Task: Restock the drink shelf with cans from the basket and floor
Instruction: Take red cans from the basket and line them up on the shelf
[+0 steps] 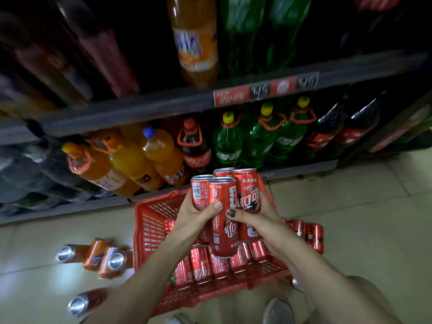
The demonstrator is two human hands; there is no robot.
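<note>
I grip a cluster of four tall red cola cans between my left hand and right hand, above the red basket. I'd squeeze evenly, keeping the glossy, slim cans upright, toward the shelf.

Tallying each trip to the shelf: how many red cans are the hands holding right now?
4 red cans, bunched upright between the left hand and right hand above the basket; another could be hidden behind.

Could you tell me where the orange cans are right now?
The orange cans lie on their sides on the floor, just left of the red basket.
</note>
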